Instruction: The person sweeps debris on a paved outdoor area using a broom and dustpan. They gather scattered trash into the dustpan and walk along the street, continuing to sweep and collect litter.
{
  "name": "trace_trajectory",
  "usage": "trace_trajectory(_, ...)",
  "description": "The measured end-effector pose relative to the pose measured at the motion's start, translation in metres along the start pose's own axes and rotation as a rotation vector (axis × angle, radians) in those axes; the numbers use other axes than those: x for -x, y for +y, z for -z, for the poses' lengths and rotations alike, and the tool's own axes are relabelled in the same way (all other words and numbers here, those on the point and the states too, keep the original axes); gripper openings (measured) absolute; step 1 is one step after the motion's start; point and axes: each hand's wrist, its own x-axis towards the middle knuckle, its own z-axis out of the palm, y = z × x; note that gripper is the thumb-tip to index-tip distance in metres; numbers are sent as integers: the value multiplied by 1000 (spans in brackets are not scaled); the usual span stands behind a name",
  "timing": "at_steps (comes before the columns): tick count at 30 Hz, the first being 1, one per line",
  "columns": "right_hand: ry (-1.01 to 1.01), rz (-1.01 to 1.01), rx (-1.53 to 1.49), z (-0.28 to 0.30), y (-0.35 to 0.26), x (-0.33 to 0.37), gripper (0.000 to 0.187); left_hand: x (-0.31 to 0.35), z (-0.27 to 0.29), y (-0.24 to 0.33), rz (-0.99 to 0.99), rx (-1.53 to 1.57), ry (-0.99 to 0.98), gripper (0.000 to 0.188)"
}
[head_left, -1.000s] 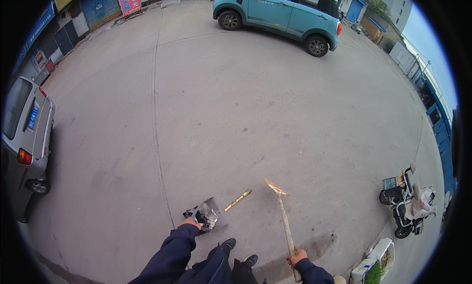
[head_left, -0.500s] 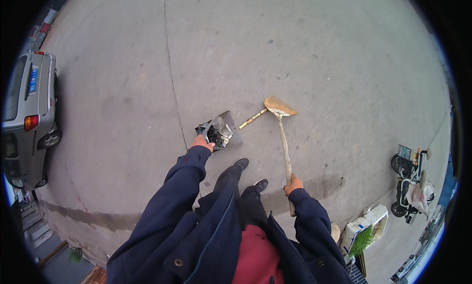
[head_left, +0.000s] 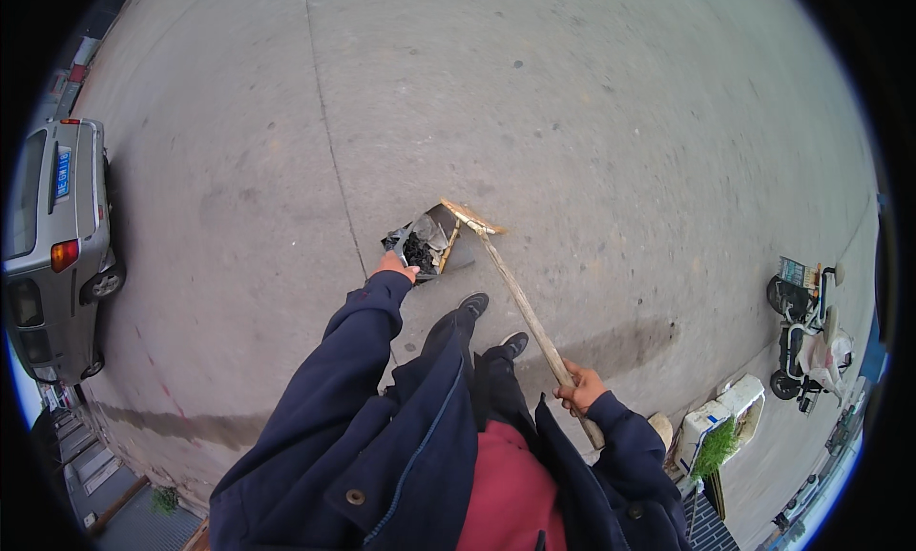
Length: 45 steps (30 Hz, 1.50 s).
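A: Metal dustpan (head_left: 434, 244) sits tilted on the concrete pavement (head_left: 592, 122) just ahead of the person's shoes (head_left: 491, 324), dark debris (head_left: 417, 253) + crumpled scraps piled inside. What's holding it?

B: Left hand (head_left: 392, 265), arm stretched fwd, fingers wrapped shut round the dustpan's handle at the near edge. Broom (head_left: 520, 303) comes in from the rt: straw head touching the pan's far lip, wooden stick running back diag to the right hand (head_left: 579, 389), which is clenched tight on the shaft low down.

A: So which step, you reckon?

B: Looks like the sweep-in. Broom head's right at the pan mouth, load already mostly inside. Can't tell if any bits are left on the ground by the lip, too small.

A: Next move needs?

B: I'd say keep the pan's lip flat to the ground while the broom draws the last bit in, then level the pan before lifting so nothing spills.

A: Anything else round abt?

B: Silver car (head_left: 52, 246) parked well off to the left, scooters (head_left: 806, 327) far rt, white boxes with a green plant (head_left: 720, 432) near the rt elbow
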Motion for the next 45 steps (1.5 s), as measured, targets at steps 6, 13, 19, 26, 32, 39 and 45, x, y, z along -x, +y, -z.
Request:
trace_trajectory(6,281,175,372,-1,17,-9,72,3,2,3,3,-22,7,62)
trace_trajectory(13,440,1,927,-49,15,-64,72,-5,-4,-3,-8,4,5,70)
trace_trajectory(19,219,63,907,-90,23,-56,74,-9,-10,-8,-30,6,9,64)
trace_trajectory(26,148,79,903,-68,19,-37,77,-10,-10,-6,-63,-17,50,62)
trace_trajectory(32,275,196,833,-42,20,2,78,-11,-9,-9,-74,2,42,65)
trace_trajectory(39,412,82,983,-59,-25,-60,79,-3,-2,-5,-74,9,17,66)
trace_trajectory(45,321,46,1021,-74,-20,-98,74,-1,-1,-2,-64,12,1,69)
